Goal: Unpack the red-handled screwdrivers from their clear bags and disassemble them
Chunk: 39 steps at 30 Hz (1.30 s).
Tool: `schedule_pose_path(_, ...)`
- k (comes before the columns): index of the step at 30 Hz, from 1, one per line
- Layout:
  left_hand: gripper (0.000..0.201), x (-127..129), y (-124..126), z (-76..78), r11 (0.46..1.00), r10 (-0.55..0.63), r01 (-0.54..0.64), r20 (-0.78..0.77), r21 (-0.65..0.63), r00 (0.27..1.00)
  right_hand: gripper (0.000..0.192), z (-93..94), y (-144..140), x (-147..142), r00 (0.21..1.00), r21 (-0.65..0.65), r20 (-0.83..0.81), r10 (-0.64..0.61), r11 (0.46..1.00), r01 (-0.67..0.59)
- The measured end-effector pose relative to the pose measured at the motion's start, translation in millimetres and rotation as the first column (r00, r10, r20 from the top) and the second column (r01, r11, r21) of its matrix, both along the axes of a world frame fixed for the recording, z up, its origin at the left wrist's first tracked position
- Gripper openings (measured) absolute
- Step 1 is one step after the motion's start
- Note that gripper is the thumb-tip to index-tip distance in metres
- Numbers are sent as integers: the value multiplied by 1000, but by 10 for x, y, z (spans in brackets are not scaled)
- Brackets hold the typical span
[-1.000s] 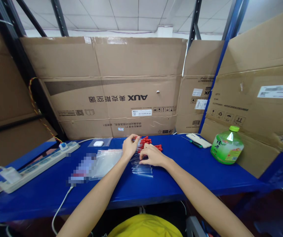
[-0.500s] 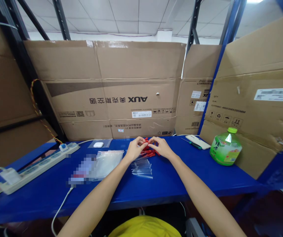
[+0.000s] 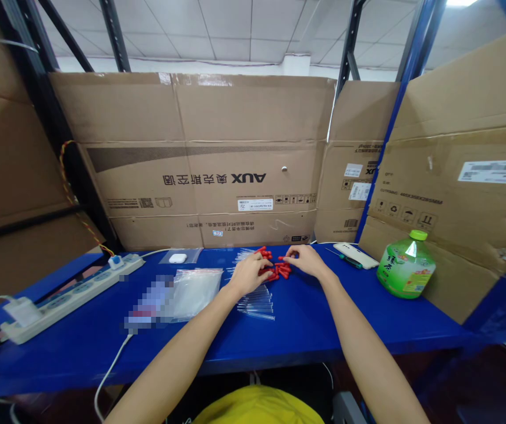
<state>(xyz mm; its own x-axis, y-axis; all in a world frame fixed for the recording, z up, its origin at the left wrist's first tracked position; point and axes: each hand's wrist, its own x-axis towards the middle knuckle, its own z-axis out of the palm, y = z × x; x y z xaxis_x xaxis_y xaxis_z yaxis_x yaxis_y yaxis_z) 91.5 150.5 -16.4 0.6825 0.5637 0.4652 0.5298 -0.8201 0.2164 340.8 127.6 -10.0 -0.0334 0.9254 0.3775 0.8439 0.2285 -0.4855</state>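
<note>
A small pile of red caps lies on the blue bench, with a row of thin clear tubes just in front of it. My left hand rests over the far end of the tubes, fingers curled on one clear tube whose tip reaches the caps. My right hand is at the pile's far right side, its thumb and fingertips pinched on a red cap. The two hands are a short way apart.
Clear plastic bags and a white earbud case lie to the left, beyond them a power strip. A phone, a screwdriver and a green bottle are on the right. Cardboard boxes wall the back.
Half a second ago the hands met fingertip to fingertip above the caps. They have since parted: the left dropped to the tubes, the right moved to the pile's right side.
</note>
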Motion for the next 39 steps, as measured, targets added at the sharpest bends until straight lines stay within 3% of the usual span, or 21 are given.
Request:
schedule_pose_path(8,13,17,-11,-18,999,-31,31,3,19,1000,21,-14,28,103,992,9,-122,19,1000,-18)
schedule_pose_path(12,12,-11,-11,36,999,6,-7,30,35,1000,10,-37,25,151,970,-40,-238,52,997,-64)
schedule_pose_path(15,11,-29,-22,100,998,44,-46,49,44,998,8,-41,19,158,956,-68,-293,5,997,-26)
schedule_pose_path(21,20,-98,-58,248,980,134,-164,231,116,964,12,-47,-22,194,996,-175,3,-86,981,86)
schedule_pose_path(28,19,-129,-40,284,947,264,-322,531,17,805,7,-128,-25,211,983,-254,104,-148,952,170)
schedule_pose_path(34,18,-87,12,247,968,245,-204,695,-144,676,7,-110,-44,185,985,-224,120,-126,963,150)
schedule_pose_path(39,28,-50,121,145,948,264,-43,709,-314,654,34,76,-97,11,999,53,-16,-47,997,48)
